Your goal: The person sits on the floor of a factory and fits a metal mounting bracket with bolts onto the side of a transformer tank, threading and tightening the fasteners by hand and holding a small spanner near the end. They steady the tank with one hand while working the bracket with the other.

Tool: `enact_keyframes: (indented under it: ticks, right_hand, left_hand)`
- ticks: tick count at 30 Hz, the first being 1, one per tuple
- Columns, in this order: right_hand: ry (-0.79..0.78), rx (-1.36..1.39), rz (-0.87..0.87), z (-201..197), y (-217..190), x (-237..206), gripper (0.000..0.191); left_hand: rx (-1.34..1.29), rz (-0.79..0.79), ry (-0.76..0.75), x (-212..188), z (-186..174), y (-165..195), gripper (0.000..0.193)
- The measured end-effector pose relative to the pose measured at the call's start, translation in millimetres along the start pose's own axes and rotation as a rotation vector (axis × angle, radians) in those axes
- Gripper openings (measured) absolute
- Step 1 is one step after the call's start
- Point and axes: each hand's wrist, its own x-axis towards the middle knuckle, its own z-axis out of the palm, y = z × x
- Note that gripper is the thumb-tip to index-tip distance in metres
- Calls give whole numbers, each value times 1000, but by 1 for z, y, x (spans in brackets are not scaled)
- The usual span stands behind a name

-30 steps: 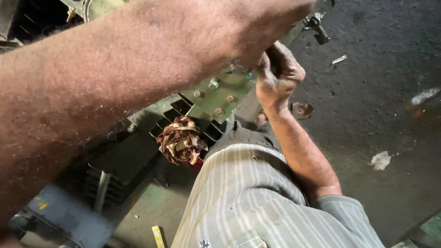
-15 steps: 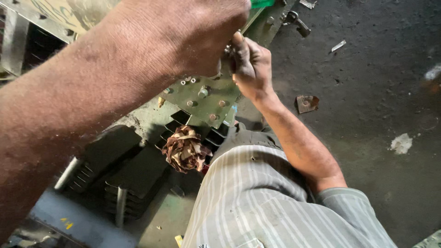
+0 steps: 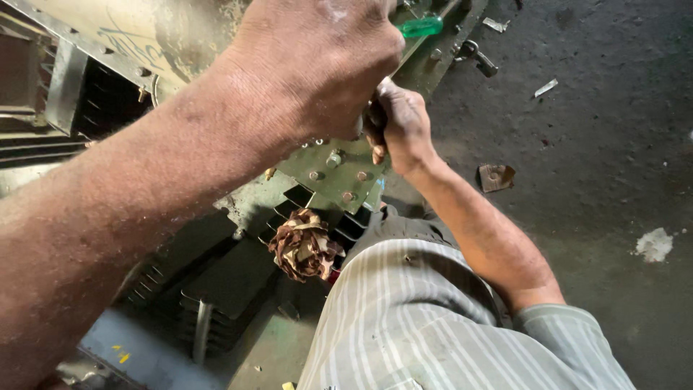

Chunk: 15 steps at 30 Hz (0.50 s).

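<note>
My left hand (image 3: 317, 65) fills the upper middle of the view, fist closed over a screwdriver whose green handle (image 3: 422, 27) sticks out past the knuckles. Just below it my right hand (image 3: 401, 126) has its fingers curled tight around what looks like the tool's shaft, right at the edge of a green metal plate (image 3: 339, 173) studded with several bolts. The tool tip is hidden by both hands. A crumpled brown wad of strips (image 3: 303, 245) sits under the plate, beside dark slotted fins (image 3: 224, 289).
The green plate belongs to a large grimy metal housing (image 3: 144, 36) at upper left. On the dark concrete floor lie a small metal fitting (image 3: 476, 58), a square rusty plate (image 3: 497, 177), a white scrap (image 3: 545, 88) and a white patch (image 3: 653, 244). My striped shirt (image 3: 433, 332) fills the bottom.
The view has tilted, bringing more of the housing and the green handle into sight. My right hand stays pressed by the plate's edge and my left fist has closed in directly above it.
</note>
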Motion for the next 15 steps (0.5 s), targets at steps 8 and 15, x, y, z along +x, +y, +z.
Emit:
enact_keyframes:
  ticks: [8, 15]
  right_hand:
    - [132, -1163, -1048, 8, -19, -5, 33]
    - [88, -334, 64, 3, -11, 1, 38]
  left_hand:
    - [40, 20, 145, 1, 9, -2, 26]
    - [190, 53, 6, 3, -1, -2, 32]
